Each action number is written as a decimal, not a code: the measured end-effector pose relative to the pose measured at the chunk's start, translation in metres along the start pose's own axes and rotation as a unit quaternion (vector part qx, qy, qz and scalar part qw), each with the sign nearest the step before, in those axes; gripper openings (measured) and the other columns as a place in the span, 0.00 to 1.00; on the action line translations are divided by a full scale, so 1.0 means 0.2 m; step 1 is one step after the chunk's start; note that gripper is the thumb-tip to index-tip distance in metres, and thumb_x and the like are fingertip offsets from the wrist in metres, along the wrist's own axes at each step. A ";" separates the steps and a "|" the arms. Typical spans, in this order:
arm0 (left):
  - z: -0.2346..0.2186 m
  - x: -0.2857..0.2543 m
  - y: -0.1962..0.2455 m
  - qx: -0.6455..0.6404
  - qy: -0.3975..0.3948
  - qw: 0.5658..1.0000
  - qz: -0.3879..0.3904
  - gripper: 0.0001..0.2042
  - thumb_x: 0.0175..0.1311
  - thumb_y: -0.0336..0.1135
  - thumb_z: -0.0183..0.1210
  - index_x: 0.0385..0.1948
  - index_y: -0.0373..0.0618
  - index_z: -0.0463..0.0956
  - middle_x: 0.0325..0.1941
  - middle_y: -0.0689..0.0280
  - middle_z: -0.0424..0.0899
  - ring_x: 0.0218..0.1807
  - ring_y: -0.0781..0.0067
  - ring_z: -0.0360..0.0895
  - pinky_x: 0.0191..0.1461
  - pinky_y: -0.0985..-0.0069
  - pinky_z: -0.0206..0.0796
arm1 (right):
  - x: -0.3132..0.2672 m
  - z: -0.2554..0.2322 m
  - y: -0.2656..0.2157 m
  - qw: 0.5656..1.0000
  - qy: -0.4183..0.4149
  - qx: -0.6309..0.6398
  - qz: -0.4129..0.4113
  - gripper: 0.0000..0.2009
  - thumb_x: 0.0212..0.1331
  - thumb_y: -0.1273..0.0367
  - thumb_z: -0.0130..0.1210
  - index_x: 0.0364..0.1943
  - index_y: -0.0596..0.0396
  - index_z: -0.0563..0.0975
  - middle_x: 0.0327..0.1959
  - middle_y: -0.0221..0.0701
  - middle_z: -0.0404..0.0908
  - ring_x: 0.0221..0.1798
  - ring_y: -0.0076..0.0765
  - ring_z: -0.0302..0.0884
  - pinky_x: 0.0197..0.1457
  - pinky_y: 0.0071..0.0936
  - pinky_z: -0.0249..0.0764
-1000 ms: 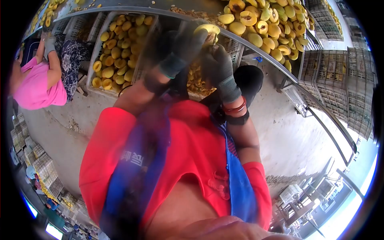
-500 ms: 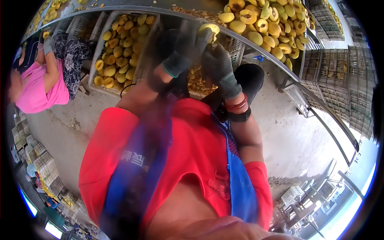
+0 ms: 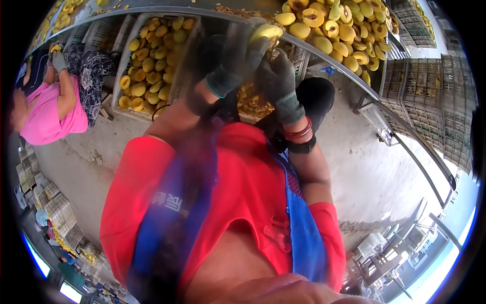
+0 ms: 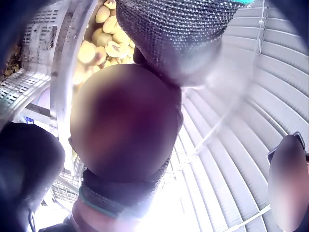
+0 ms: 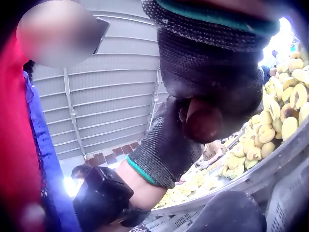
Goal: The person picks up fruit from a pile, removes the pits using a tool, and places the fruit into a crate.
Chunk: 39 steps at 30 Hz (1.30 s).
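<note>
Evidently gripping a yellow fruit [image 3: 267, 31] in the gloved left hand [image 3: 239, 58], with the fingers wrapped round it, probably to steady it against pressure from the other side. Also holding a brown handle [image 5: 203, 126] in the gloved right hand [image 3: 277, 77], judging by the rounded end beside the curled fingers in the right wrist view; impossible to make out anything at its far end. Held close together near the table's edge, likely for better control over a small, slippery load. Looking past the gloves, easy to find small brownish-yellow pieces [image 3: 253, 100] gathered low beside the right knee [image 3: 320, 93], perhaps placed to catch scraps. To the left, note a white crate [image 3: 131, 116] loaded with similar fruit, seemingly parked there for a short reach. Ahead and to the right, see more fruit heaped on the metal table [image 3: 167, 4], near enough to serve as a supply. Farther right, note stacked crates [image 3: 422, 104], presumably piled high to save floor; well apart on the left, a person in pink [image 3: 53, 114].
</note>
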State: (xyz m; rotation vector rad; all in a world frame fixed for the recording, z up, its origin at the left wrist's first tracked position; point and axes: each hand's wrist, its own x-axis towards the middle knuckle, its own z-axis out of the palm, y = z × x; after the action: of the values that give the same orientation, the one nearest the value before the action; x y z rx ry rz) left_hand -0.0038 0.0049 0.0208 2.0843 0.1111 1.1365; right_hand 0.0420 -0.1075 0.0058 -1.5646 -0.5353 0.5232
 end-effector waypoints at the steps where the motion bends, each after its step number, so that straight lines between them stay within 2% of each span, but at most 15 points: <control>1: 0.00 0.00 0.00 -0.011 -0.001 1.000 -0.011 0.11 0.60 0.35 0.50 0.40 0.41 0.73 0.42 0.56 0.75 0.43 0.54 0.72 0.46 0.62 0.65 | 0.00 0.00 0.00 1.000 -0.009 -0.017 -0.015 0.08 0.56 0.70 0.53 0.34 0.62 0.72 0.22 0.37 0.78 0.26 0.29 0.77 0.29 0.29 0.72; 5: 0.01 -0.02 -0.05 -0.035 -0.027 0.997 -0.068 0.12 0.60 0.39 0.52 0.38 0.41 0.73 0.39 0.55 0.75 0.40 0.52 0.71 0.44 0.61 0.64 | -0.02 -0.04 -0.09 0.991 -0.066 -0.118 -0.014 0.09 0.56 0.70 0.53 0.35 0.62 0.72 0.22 0.37 0.77 0.23 0.27 0.74 0.28 0.28 0.71; 6: 0.01 -0.03 -0.06 -0.042 -0.030 0.995 -0.080 0.12 0.60 0.39 0.52 0.38 0.41 0.73 0.39 0.55 0.75 0.39 0.52 0.71 0.44 0.61 0.64 | -0.01 -0.07 -0.08 0.992 -0.108 0.003 0.065 0.09 0.56 0.69 0.53 0.35 0.62 0.72 0.21 0.36 0.76 0.23 0.26 0.74 0.27 0.28 0.71; 7: 0.01 -0.03 -0.07 -0.049 -0.031 0.994 -0.093 0.12 0.60 0.40 0.52 0.38 0.40 0.73 0.38 0.55 0.75 0.39 0.51 0.71 0.44 0.61 0.64 | 0.02 -0.10 -0.05 0.970 -0.149 0.125 0.144 0.09 0.56 0.69 0.53 0.35 0.62 0.72 0.21 0.35 0.76 0.22 0.26 0.73 0.26 0.27 0.70; 9: 0.01 -0.04 -0.09 -0.050 -0.031 0.994 -0.094 0.12 0.60 0.40 0.52 0.37 0.40 0.73 0.37 0.54 0.75 0.38 0.51 0.71 0.43 0.61 0.64 | 0.02 -0.12 -0.05 0.934 -0.193 0.223 0.204 0.09 0.57 0.69 0.53 0.35 0.61 0.72 0.20 0.33 0.75 0.21 0.24 0.72 0.24 0.25 0.69; 11: 0.01 -0.04 -0.12 -0.039 -0.027 0.996 -0.069 0.12 0.59 0.40 0.53 0.36 0.40 0.73 0.36 0.54 0.74 0.37 0.51 0.71 0.43 0.62 0.64 | -0.02 -0.12 -0.10 0.947 -0.205 0.178 0.171 0.08 0.58 0.68 0.52 0.35 0.60 0.72 0.20 0.30 0.74 0.20 0.22 0.70 0.21 0.24 0.67; 14: 0.04 -0.10 -0.19 -0.012 -0.029 0.995 -0.092 0.11 0.58 0.38 0.55 0.35 0.40 0.74 0.37 0.53 0.74 0.38 0.52 0.71 0.43 0.62 0.65 | -0.02 -0.06 -0.03 0.987 -0.130 -0.067 0.069 0.07 0.58 0.69 0.50 0.34 0.59 0.72 0.20 0.27 0.73 0.18 0.22 0.69 0.19 0.23 0.65; 17: 0.03 -0.10 -0.18 -0.019 -0.029 0.996 -0.087 0.11 0.56 0.39 0.56 0.35 0.40 0.74 0.38 0.54 0.73 0.38 0.53 0.72 0.43 0.63 0.65 | 0.01 -0.09 0.06 0.970 -0.168 0.107 0.142 0.06 0.58 0.70 0.49 0.33 0.60 0.71 0.20 0.29 0.73 0.17 0.24 0.70 0.19 0.25 0.66; 20: 0.00 -0.07 -0.16 -0.078 -0.059 0.986 -0.135 0.13 0.55 0.41 0.58 0.36 0.42 0.75 0.38 0.55 0.73 0.40 0.53 0.72 0.45 0.64 0.66 | -0.02 -0.11 -0.11 0.947 -0.228 0.140 0.178 0.07 0.56 0.70 0.49 0.32 0.61 0.71 0.20 0.29 0.73 0.16 0.24 0.69 0.19 0.25 0.67; 23: 0.04 -0.11 -0.19 -0.020 -0.025 0.991 -0.132 0.14 0.55 0.42 0.59 0.36 0.43 0.76 0.39 0.56 0.74 0.43 0.55 0.71 0.47 0.65 0.66 | -0.02 -0.03 0.05 0.988 -0.114 -0.104 0.013 0.06 0.57 0.70 0.49 0.32 0.60 0.70 0.19 0.28 0.71 0.16 0.23 0.68 0.18 0.23 0.65; 26: 0.05 -0.12 -0.24 0.054 -0.017 0.998 -0.026 0.13 0.63 0.39 0.53 0.42 0.40 0.74 0.38 0.58 0.82 0.37 0.63 0.82 0.40 0.73 0.73 | -0.02 -0.04 -0.01 0.985 -0.157 0.016 0.071 0.05 0.59 0.70 0.49 0.33 0.58 0.70 0.18 0.27 0.69 0.14 0.22 0.65 0.16 0.22 0.63; 29: 0.01 -0.12 -0.21 -0.056 -0.060 0.990 -0.111 0.14 0.56 0.44 0.59 0.38 0.44 0.77 0.40 0.59 0.77 0.42 0.57 0.73 0.51 0.65 0.65 | -0.05 -0.09 -0.11 0.941 -0.232 0.154 0.191 0.05 0.61 0.70 0.49 0.34 0.57 0.70 0.18 0.25 0.67 0.14 0.21 0.63 0.15 0.20 0.60; 32: -0.02 -0.10 -0.21 -0.076 -0.095 0.990 -0.071 0.13 0.58 0.43 0.57 0.39 0.45 0.77 0.40 0.62 0.81 0.43 0.59 0.74 0.55 0.67 0.61 | -0.06 -0.13 -0.14 0.893 -0.245 0.246 0.285 0.07 0.61 0.69 0.51 0.37 0.57 0.69 0.19 0.25 0.67 0.15 0.20 0.62 0.15 0.19 0.58; 35: -0.08 -0.07 -0.18 -0.125 -0.165 0.975 -0.076 0.12 0.59 0.41 0.57 0.40 0.46 0.77 0.40 0.65 0.83 0.45 0.63 0.75 0.59 0.69 0.58 | -0.06 -0.14 -0.10 0.913 -0.274 0.167 0.251 0.07 0.61 0.68 0.52 0.38 0.57 0.69 0.20 0.25 0.67 0.15 0.20 0.62 0.15 0.18 0.58; 39: -0.07 -0.10 -0.21 -0.118 -0.157 0.980 -0.040 0.13 0.61 0.41 0.56 0.43 0.45 0.75 0.40 0.65 0.82 0.45 0.64 0.78 0.60 0.70 0.57 | -0.08 -0.12 -0.14 0.911 -0.265 0.153 0.275 0.07 0.61 0.68 0.51 0.38 0.56 0.70 0.20 0.24 0.67 0.15 0.20 0.62 0.15 0.18 0.58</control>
State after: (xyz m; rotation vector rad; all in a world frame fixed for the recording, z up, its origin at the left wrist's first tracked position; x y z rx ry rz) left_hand -0.0160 0.0356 -0.0158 1.9981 -0.0865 0.7230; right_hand 0.0445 -0.1345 0.0358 -1.2486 -0.3782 1.4228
